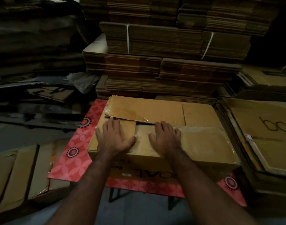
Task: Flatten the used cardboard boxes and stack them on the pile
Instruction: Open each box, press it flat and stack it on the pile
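A tan box with dark lettering and glossy clear tape sat on a red sheet patterned with pale pink petals and black-and-white rosettes. Brown bundles behind were bound with white straps; the floor showed grey.

Centre frame, a red floral-patterned sheet covers a table, its dark metal legs showing at lower centre. Left of centre, a crumpled clear plastic bag sits amid dark clutter.
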Demonstrator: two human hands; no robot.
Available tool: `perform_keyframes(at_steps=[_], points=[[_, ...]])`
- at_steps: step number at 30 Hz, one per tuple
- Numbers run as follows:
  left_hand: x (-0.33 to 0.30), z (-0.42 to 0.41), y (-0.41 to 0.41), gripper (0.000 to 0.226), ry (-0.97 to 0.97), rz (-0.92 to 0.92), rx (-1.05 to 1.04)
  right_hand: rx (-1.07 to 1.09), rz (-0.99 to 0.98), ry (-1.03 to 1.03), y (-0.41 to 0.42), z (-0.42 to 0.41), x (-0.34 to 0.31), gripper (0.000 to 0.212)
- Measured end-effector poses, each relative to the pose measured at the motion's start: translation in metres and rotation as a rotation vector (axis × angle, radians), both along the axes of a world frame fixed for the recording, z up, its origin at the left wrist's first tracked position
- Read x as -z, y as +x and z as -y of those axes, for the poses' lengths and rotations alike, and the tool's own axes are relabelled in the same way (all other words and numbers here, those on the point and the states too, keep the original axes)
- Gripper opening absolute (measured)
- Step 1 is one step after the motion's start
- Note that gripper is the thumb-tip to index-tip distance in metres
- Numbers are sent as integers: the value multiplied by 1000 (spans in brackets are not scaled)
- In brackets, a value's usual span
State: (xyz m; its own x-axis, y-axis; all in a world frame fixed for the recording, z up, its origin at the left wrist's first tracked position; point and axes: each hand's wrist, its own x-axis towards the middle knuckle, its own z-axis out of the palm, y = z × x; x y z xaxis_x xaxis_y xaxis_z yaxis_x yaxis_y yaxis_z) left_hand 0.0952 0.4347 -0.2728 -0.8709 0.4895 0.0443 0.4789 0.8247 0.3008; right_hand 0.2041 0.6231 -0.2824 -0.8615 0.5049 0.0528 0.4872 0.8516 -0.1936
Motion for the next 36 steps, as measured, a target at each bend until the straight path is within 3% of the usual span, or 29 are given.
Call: perform_keyframes(at_steps=[10, 15, 20, 25, 28, 33, 34, 36], points=[[3, -12, -7, 112, -32, -36, 19, -116, -87, 145, -53, -55, 5, 76], [2, -9, -11, 109, -30, -25, 43, -235, -135, 303, -72, -62, 15, 51], [1, -4, -14, 110, -70, -34, 27, -201, -281, 330, -72, -59, 12, 36], [-12, -39, -5, 115, -132, -50, -244, -229, -301, 351, -73, -59, -2, 29], [-27, -70, -2, 97, -174, -71, -371, -256, -280, 387, -72, -62, -13, 30], [-50, -91, -8, 31, -167, -120, -300, -229, -358, 479, -71, -72, -26, 32], [-53, -92, -10, 24, -200, -99, -270, -227, -369, 477, -70, -72, -28, 32], [-56, -98, -10, 34, -226, -13, -221, -235, -392, 467, -70, -75, -30, 31]])
